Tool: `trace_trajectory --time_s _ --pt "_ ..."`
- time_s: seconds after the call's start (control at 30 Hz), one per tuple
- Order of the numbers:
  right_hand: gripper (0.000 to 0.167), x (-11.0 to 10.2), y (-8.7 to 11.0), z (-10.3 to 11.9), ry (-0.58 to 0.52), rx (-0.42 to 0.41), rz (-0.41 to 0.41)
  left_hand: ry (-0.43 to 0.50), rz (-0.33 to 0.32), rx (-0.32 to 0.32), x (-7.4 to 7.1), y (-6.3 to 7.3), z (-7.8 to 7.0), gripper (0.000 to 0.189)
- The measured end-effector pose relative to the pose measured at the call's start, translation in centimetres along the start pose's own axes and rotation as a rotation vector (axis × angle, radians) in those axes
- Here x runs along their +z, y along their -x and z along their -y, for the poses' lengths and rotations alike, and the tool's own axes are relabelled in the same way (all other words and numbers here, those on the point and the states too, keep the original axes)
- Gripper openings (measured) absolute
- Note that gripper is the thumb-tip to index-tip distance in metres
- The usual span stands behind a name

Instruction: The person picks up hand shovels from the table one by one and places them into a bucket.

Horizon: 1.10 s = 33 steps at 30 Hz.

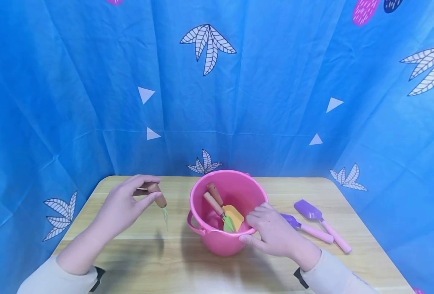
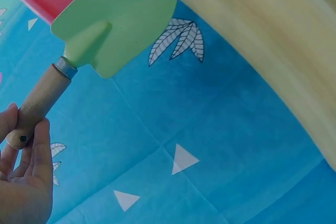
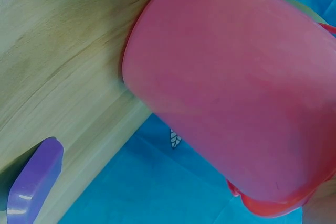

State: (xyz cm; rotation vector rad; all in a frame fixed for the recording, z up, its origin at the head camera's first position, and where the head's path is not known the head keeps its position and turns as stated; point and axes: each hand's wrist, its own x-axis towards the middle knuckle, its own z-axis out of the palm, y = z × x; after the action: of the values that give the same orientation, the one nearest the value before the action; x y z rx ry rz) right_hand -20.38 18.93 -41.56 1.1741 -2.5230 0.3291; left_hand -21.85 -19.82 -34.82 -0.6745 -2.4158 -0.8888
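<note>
My left hand (image 1: 123, 206) pinches the wooden handle of a hand trowel (image 2: 118, 24) near its end. In the left wrist view the trowel's broad green blade shows fully; in the head view it hangs edge-on, blade down, above the table left of a pink bucket (image 1: 224, 245). My right hand (image 1: 273, 230) grips the bucket's front right rim, thumb on the outside. Inside the bucket lie a small green tool (image 1: 229, 224) with a wooden handle and a yellow-bladed tool (image 1: 235, 215); another wooden handle (image 1: 214, 192) leans on the inner wall.
Right of the bucket, two toy shovels lie on the wooden table (image 1: 136, 261): a purple shovel (image 1: 308, 210) with a pink handle, and a second purple shovel (image 1: 291, 220) partly behind my right hand. A patterned blue cloth (image 1: 239, 106) hangs behind and beside the table.
</note>
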Motion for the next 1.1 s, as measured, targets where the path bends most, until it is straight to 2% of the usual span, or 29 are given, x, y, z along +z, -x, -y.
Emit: trace_trajectory --time_s 0.53,0.67,0.87,1.1 --pt "0.025 0.2 0.0 0.0 0.006 -0.007 -0.004 -0.041 -0.039 0.036 -1.6 -1.3 -1.8 0.036" --pt "0.025 0.2 0.0 0.1 0.008 -0.005 -0.003 -0.033 -0.059 0.056 -2.2 -1.6 -2.3 0.036" --pt "0.025 0.2 0.0 0.1 0.009 0.001 0.0 -0.006 -0.063 0.027 -3.2 -2.0 -3.1 0.036" --pt "0.025 0.2 0.0 0.1 0.007 0.0 -0.002 0.019 -0.088 0.044 -3.7 -2.7 -3.9 0.038"
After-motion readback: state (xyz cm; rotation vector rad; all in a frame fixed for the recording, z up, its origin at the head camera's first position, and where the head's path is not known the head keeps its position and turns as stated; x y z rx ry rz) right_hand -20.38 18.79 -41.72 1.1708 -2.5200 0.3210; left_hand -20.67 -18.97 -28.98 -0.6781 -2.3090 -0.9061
